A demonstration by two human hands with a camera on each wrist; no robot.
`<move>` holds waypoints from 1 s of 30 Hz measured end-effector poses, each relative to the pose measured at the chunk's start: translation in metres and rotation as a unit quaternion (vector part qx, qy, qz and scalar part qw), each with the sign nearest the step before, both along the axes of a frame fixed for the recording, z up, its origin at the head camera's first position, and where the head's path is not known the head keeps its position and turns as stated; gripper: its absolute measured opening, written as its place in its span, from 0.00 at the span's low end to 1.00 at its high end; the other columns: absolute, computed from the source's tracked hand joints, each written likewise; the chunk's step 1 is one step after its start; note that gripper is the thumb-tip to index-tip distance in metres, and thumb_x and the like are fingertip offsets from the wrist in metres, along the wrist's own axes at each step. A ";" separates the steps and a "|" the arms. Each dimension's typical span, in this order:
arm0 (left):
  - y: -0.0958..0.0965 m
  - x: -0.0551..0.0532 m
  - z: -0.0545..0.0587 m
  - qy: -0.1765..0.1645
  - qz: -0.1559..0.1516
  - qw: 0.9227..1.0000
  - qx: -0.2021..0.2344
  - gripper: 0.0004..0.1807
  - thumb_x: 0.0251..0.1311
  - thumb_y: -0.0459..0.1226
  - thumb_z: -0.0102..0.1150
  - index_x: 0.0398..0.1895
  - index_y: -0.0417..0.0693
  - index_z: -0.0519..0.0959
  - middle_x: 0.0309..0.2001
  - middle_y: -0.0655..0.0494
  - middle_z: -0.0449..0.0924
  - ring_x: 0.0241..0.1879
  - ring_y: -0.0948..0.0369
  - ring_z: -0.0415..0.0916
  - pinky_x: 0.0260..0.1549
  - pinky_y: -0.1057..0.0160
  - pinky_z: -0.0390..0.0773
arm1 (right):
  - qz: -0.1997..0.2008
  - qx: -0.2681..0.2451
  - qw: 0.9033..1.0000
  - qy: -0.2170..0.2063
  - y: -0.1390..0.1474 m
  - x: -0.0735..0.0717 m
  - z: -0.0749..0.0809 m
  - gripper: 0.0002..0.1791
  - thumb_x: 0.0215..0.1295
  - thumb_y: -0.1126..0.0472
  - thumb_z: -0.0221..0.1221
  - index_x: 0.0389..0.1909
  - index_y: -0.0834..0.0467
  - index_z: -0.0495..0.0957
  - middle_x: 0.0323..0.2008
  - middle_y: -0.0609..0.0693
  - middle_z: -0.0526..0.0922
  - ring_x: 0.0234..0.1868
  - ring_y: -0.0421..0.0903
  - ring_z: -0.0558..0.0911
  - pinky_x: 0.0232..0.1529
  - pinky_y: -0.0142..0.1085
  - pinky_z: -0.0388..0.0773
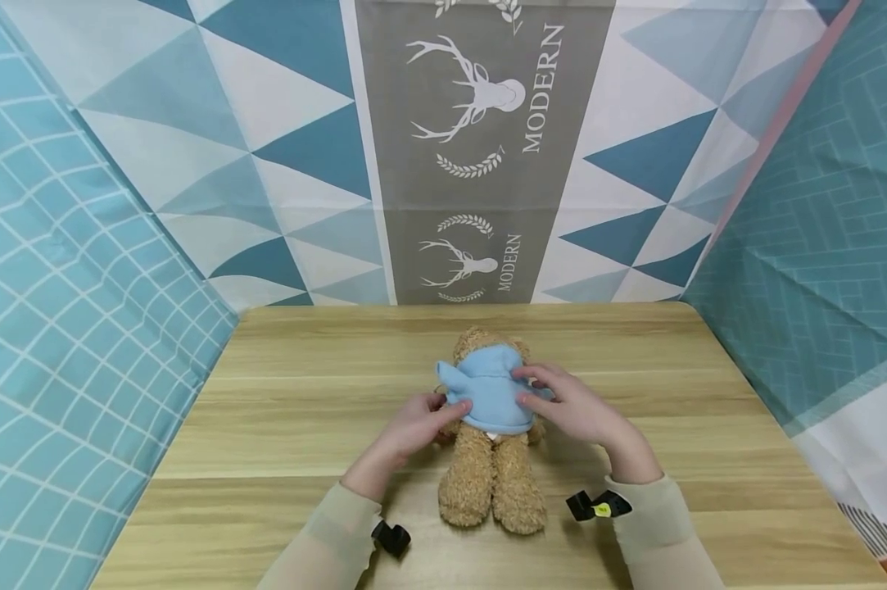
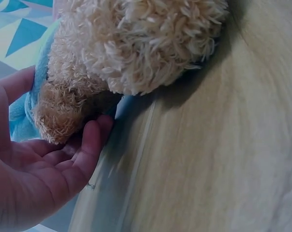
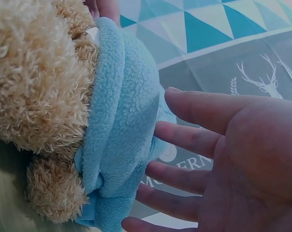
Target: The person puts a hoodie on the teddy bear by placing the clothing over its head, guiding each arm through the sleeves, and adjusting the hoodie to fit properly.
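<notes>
Teddy bear (image 1: pixel 467 483) lies stretched out mid-worktop (image 1: pixel 288 410), head toward the far edge, legs toward the person, so its trunk falls between both hands, presumably for easy reach from either side. Blue garment (image 1: pixel 496 406) covers the trunk and part of the head; no face shows, so can't tell for certain which way up the bear is. White tag (image 3: pixel 92 35) peeks out near the lower hem.

Left grip (image 1: pixel 421 422): partly closed around the bear's side. Thumb lies on the garment, fingers curl under the furry arm (image 2: pixel 64 108), loose-looking hold. Seems meant to steady that side and pin cloth and arm together; underside support probably stops the bear rolling.

Right grip (image 1: pixel 572 401): spread wide, nothing grasped. Fingers extended, tips at the garment on the opposite side; how hard they press, can't tell. Likely flat contact because soft fleece needs only light touch to smooth or level it, while the left side anchors.

Garment flap (image 1: pixel 450 374) juts out past the bear on the left, above the left thumb, apparently not held by either side. Hem sits at the leg tops, both legs uncovered and untouched, resting just beside each other.
</notes>
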State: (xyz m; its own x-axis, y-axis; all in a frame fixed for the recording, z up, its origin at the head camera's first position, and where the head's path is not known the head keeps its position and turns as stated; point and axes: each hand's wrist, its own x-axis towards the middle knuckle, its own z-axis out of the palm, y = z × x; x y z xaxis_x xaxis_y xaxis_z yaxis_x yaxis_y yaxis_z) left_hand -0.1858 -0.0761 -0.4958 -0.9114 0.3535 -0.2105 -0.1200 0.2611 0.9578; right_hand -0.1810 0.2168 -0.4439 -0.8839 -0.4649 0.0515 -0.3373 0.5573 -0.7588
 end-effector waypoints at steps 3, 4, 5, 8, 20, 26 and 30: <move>0.000 0.001 -0.002 -0.001 0.004 1.000 -0.008 0.38 0.69 0.60 0.66 0.60 0.33 0.80 0.44 0.47 0.84 0.36 0.53 0.83 0.38 0.53 0.85 | 0.000 0.002 1.000 0.000 0.001 0.001 0.000 0.25 0.84 0.51 0.56 0.74 0.58 0.74 0.75 0.64 0.70 0.69 0.70 0.73 0.64 0.66 0.74; 0.000 0.001 -0.002 -0.003 0.007 1.000 -0.009 0.39 0.69 0.61 0.67 0.61 0.33 0.80 0.45 0.47 0.84 0.36 0.53 0.83 0.39 0.53 0.85 | 0.000 0.002 1.000 0.000 0.001 0.001 0.000 0.25 0.84 0.51 0.56 0.73 0.58 0.74 0.75 0.63 0.70 0.69 0.70 0.73 0.64 0.66 0.74; -0.001 0.001 -0.003 -0.004 0.008 1.000 -0.010 0.39 0.69 0.61 0.66 0.61 0.32 0.80 0.47 0.46 0.84 0.37 0.53 0.84 0.41 0.53 0.85 | 0.000 0.002 1.000 0.001 0.001 0.001 0.000 0.25 0.84 0.51 0.56 0.73 0.58 0.74 0.75 0.63 0.70 0.69 0.69 0.73 0.64 0.66 0.74; -0.001 0.001 -0.003 -0.004 0.009 1.000 -0.010 0.42 0.69 0.61 0.66 0.65 0.30 0.77 0.53 0.44 0.84 0.38 0.53 0.86 0.46 0.52 0.85 | 0.001 0.001 1.000 0.004 0.001 0.001 0.000 0.24 0.84 0.52 0.56 0.73 0.58 0.74 0.74 0.63 0.71 0.69 0.69 0.74 0.64 0.66 0.74; 0.000 0.001 -0.004 0.002 -0.004 1.000 -0.001 0.40 0.73 0.59 0.62 0.64 0.29 0.77 0.50 0.44 0.84 0.37 0.53 0.86 0.48 0.52 0.85 | -0.003 0.000 1.000 -0.004 0.000 0.002 0.000 0.25 0.84 0.52 0.57 0.74 0.58 0.74 0.75 0.63 0.70 0.70 0.70 0.72 0.65 0.66 0.73; 0.001 0.000 -0.003 0.007 0.009 1.000 0.010 0.36 0.75 0.58 0.60 0.65 0.32 0.78 0.48 0.46 0.84 0.37 0.54 0.84 0.47 0.51 0.84 | 0.000 -0.004 1.000 -0.011 0.001 0.001 0.000 0.25 0.84 0.52 0.56 0.74 0.57 0.74 0.76 0.62 0.70 0.71 0.71 0.72 0.65 0.65 0.73; 0.001 -0.001 0.000 0.020 0.037 0.999 0.026 0.34 0.76 0.57 0.60 0.63 0.34 0.80 0.49 0.47 0.83 0.41 0.55 0.82 0.44 0.53 0.84 | -0.002 -0.002 1.000 -0.017 0.001 0.001 0.001 0.25 0.84 0.51 0.57 0.74 0.56 0.74 0.75 0.61 0.70 0.70 0.69 0.72 0.64 0.65 0.73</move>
